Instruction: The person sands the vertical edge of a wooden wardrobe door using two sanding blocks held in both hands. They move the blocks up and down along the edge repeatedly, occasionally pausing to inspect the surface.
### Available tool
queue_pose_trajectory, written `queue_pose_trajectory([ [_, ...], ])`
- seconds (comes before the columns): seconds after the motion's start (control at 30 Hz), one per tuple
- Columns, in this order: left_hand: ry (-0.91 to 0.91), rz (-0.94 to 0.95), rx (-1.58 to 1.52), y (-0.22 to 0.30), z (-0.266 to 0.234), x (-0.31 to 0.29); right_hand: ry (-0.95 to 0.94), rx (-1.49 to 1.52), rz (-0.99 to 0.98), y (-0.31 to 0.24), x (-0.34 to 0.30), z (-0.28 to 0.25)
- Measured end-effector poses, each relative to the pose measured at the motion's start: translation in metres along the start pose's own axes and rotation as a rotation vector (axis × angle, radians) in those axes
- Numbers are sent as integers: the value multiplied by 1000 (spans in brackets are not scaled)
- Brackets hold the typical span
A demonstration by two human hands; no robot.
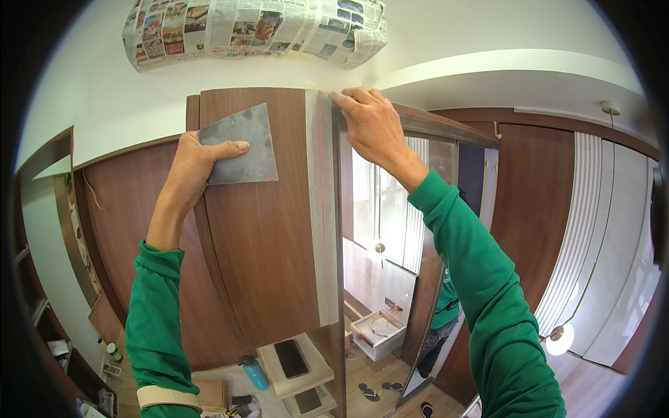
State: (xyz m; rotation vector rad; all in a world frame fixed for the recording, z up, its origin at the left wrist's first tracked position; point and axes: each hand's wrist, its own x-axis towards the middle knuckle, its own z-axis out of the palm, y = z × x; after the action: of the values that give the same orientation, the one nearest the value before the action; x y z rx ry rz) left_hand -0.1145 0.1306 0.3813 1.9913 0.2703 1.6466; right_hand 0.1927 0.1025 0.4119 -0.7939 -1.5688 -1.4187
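My left hand (189,166) grips a thin grey metal sheet (256,164), its thumb lying across the front face. The sheet stands against or just in front of a brown wood-grain cabinet panel (268,244). A pale grey strip (322,223) with a faint red line runs down the panel's right edge. At the top of that strip is my right hand (376,125), fingers curled and fingertips together at the upper corner. Whatever it may be pinching is too small to make out. Around my left sleeve sits a cream ring (167,397), looking like a tape roll.
A newspaper-wrapped unit (254,31) hangs above. Right of the strip, a mirror (380,279) reflects the room. Below stand a drawer-like shelf (313,380) with a black phone (290,358) and a blue bottle (253,373). A globe lamp (559,341) hangs at right.
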Motion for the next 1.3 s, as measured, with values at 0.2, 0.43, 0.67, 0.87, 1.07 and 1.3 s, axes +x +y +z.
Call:
queue_pose_trajectory([
  [0.2, -16, -5, 31, 0, 0, 1, -8, -13, 2, 2, 0, 2],
  [0.43, -19, -16, 15, 2, 0, 0, -11, -30, 0, 2, 0, 5],
  [0.67, -16, 1, 7, -4, -1, 1, 15, -71, -48, -1, -7, 10],
  [0.87, -19, 17, -4, 1, 2, -1, 29, -106, -58, -5, -17, 14],
  [1.07, -39, 5, 25, -3, -2, 1, 40, -89, -93, -7, -34, 15],
  [1.3, -17, 17, -9, -3, 0, 2, 66, -68, -45, 3, -20, 7],
])
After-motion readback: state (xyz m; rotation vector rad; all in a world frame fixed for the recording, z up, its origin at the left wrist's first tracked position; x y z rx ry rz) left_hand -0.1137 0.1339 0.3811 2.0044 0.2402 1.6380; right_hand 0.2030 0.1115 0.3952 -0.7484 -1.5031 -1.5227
